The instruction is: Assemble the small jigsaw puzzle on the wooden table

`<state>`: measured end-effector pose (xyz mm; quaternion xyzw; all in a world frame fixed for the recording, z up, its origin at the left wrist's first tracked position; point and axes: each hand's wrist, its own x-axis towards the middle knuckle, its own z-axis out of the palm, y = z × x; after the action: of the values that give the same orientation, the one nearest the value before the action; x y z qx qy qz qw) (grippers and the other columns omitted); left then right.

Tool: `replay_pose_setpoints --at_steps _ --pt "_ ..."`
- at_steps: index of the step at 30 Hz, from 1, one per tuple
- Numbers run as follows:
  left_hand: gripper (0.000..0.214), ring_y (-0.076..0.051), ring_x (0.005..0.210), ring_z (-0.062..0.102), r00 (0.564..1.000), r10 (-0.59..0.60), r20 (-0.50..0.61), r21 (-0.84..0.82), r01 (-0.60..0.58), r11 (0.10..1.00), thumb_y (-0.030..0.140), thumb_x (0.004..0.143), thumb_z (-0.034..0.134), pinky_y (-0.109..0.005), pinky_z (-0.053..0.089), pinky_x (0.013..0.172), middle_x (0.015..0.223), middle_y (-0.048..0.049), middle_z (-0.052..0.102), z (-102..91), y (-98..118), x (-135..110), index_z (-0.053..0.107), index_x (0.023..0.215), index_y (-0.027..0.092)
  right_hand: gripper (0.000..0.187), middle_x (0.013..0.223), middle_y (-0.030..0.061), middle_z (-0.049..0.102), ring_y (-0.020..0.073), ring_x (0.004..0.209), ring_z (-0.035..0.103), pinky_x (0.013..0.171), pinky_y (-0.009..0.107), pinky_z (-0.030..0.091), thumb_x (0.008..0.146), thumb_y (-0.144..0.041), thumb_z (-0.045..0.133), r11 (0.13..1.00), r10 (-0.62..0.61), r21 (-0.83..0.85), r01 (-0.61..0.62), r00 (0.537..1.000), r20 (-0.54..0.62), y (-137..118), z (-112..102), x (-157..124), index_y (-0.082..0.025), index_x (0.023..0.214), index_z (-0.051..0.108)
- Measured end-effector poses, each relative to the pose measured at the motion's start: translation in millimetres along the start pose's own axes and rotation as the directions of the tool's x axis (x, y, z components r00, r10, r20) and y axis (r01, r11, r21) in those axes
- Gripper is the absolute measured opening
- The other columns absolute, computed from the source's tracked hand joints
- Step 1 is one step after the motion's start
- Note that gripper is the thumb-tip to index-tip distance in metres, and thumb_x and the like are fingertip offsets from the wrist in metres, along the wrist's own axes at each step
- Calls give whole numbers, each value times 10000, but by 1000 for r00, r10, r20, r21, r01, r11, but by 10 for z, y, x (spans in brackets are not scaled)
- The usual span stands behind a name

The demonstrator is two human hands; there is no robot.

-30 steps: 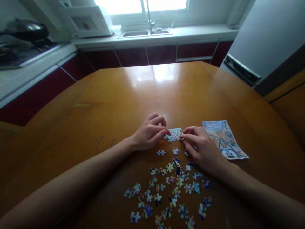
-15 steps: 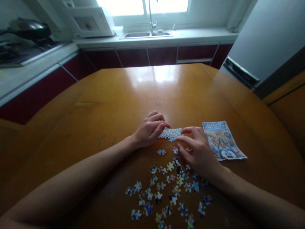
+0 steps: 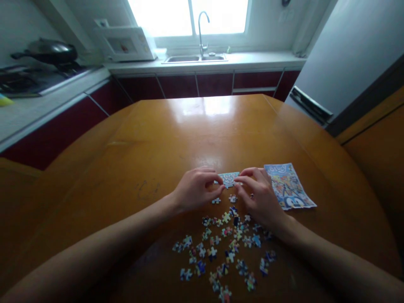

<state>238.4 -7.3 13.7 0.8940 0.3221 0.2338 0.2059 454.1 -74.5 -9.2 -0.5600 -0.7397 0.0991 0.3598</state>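
Note:
A small joined strip of jigsaw puzzle (image 3: 229, 179), light blue with lettering, lies flat on the table between both hands. My left hand (image 3: 197, 188) is at its left end, the thumb and index finger closed on the lower left edge. At the right end, the bent fingers and thumb of my right hand (image 3: 260, 193) are closed on the strip's edge. Just below lie two loose pieces, a puzzle piece (image 3: 232, 198) and a small puzzle piece (image 3: 216, 200) near my left thumb. Many loose puzzle pieces (image 3: 234, 245) are scattered nearer to me, mostly face up.
To the right of my right hand lies a creased picture sheet (image 3: 288, 185) with a penguin and lettering. The wooden table (image 3: 151, 139) has a rounded edge. Beyond it are a sink (image 3: 183, 59), a microwave (image 3: 126, 44), a pan (image 3: 52, 50) on the stove, and a fridge (image 3: 344, 54).
My left hand has shifted down from the strip's upper left edge to its lower left edge, thumb and index finger now together. My right hand stays at the right end. The view has tilted up.

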Motion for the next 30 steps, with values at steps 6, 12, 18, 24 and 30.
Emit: replay_pose_setpoints --at_steps 6,12,18,24,30 --pt "151 -152 750 576 995 -35 97 23 33 999 298 836 707 -261 464 662 803 -21 667 3 -81 -427 728 963 218 235 1093 101 616 280 1050 523 902 486 409 936 -258 544 999 24 21 -25 1000 5 37 27 23 -225 1147 643" --pt "123 -143 711 562 994 -8 110 12 7 1000 312 856 695 -246 443 615 752 -15 641 -7 -128 -402 734 926 219 224 1067 89 626 269 1050 527 892 453 409 928 -227 547 999 7 39 -10 998 63 -49 30 3 -230 1127 650" --pt "77 -118 637 519 994 -27 104 -2 27 1000 249 838 668 -224 410 565 699 1 596 50 -116 -381 714 870 195 212 1076 85 630 263 1050 523 904 441 398 929 -224 549 999 12 33 -15 996 94 -49 27 8 -218 1111 657" --pt "69 -110 614 496 997 -17 72 19 16 1000 234 813 674 -220 394 562 687 6 580 57 -107 -363 704 855 188 186 1070 85 632 265 1048 524 895 445 399 931 -230 547 999 0 53 -5 995 99 -30 52 2 -224 1077 662" --pt "78 -115 617 485 999 -29 -39 88 32 996 258 813 681 -224 387 572 654 14 548 85 -144 -113 710 816 186 163 1049 83 631 255 1050 526 914 441 396 931 -218 553 998 9 64 -15 995 97 -24 35 17 -208 1037 676"
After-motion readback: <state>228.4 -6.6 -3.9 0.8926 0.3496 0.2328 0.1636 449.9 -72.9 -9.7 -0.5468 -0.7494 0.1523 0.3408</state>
